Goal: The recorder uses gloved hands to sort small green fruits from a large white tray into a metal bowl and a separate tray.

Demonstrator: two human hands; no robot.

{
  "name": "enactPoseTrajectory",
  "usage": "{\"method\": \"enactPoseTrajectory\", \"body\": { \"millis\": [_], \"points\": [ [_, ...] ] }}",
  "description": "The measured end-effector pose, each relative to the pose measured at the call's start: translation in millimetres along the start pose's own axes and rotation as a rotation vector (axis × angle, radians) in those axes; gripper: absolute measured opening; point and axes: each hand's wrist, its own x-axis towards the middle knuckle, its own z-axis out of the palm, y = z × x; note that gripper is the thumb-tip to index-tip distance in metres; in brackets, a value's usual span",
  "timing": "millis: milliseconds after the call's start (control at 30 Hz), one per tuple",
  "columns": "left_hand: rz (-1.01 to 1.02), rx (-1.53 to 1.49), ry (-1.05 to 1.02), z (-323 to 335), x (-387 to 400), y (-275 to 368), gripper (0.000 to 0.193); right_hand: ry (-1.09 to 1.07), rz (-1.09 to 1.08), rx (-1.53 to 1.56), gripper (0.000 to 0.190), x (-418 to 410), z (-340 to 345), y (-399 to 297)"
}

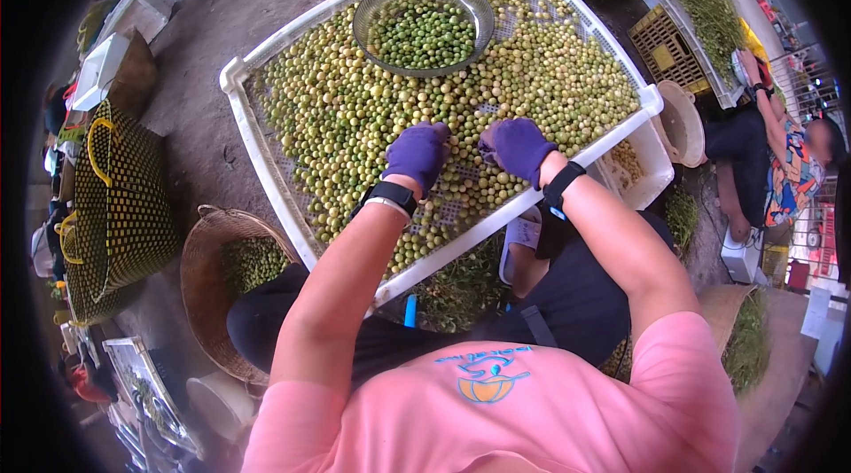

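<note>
A white plastic mesh tray (269,170) lies before me, spread with small round yellow-green fruits (346,114). Both my hands wear purple gloves and reach in among the fruits near the tray's close side. My left hand (419,152) is curled, its fingertips down at the fruits. Just to its right, my right hand (520,148) is bent inward with its thumb side towards the left one. Whether either holds a fruit is hidden by the curled fingers. Beyond them a clear ribbed bowl (484,41) rests on the fruits, containing darker green fruits (425,31).
A wicker basket (203,273) of green fruits stands by my left knee. Yellow-and-black woven bags (126,207) stand farther left. At right are a white bin (648,180), a round tub (681,120) and a seated person (794,167) beside a tray of stems (711,21).
</note>
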Motion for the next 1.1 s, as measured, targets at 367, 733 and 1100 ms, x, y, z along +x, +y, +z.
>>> {"method": "enactPoseTrajectory", "body": {
  "millis": [367, 733, 1100],
  "points": [
    [-0.082, 0.174, -0.205, -13, -30, -5, 0.023, -0.137, -0.028, 0.14, 0.02, -22, -10, 12],
    [0.033, 0.024, -0.086, -8, -42, -13, 0.017, -0.281, -0.04, -0.01, 0.015, -40, -6, -24],
    [-0.242, -0.705, 0.023, 3, -41, -34, 0.019, -0.247, 0.003, -0.103, 0.016, -41, -5, -29]
  ]
}}
